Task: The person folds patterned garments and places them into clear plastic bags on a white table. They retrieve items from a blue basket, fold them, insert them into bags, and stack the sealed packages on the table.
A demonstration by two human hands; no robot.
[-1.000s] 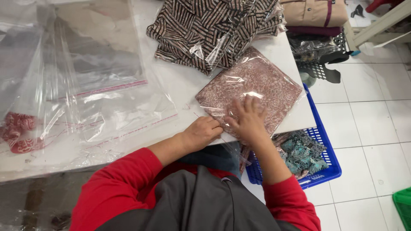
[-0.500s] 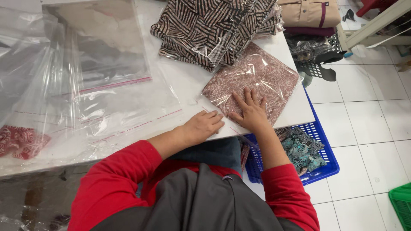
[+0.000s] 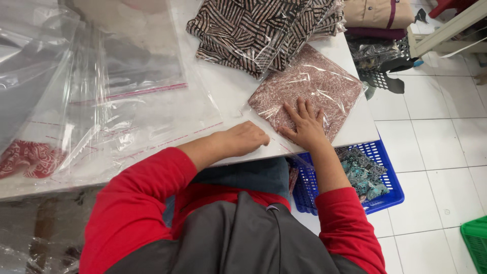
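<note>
The right hand [image 3: 304, 127] lies flat with its fingers spread on a packet of reddish-brown patterned cloth [image 3: 314, 86] sealed in clear plastic, pressing down on the packet's near corner. The packet sits as a diamond on the white tabletop [image 3: 228, 86]: one corner points back toward the person under the palm, the opposite one points away toward the far edge, and its long axis runs slantwise from near-left to far-right of that hand. The left hand [image 3: 246, 138] is curled loosely, fingertips drawn together on the bag's open flap just beside the right hand; whether it pinches the plastic I cannot tell. Beyond the fingers of the right hand lies a stack of black-and-cream striped cloth [image 3: 253, 30], also bagged. Off to the outer side of the left hand, empty clear bags [image 3: 116, 96] are spread in a heap. Below the right wrist, past the tabletop edge, stands a blue basket [image 3: 385, 172] with folded cloth in it.
</note>
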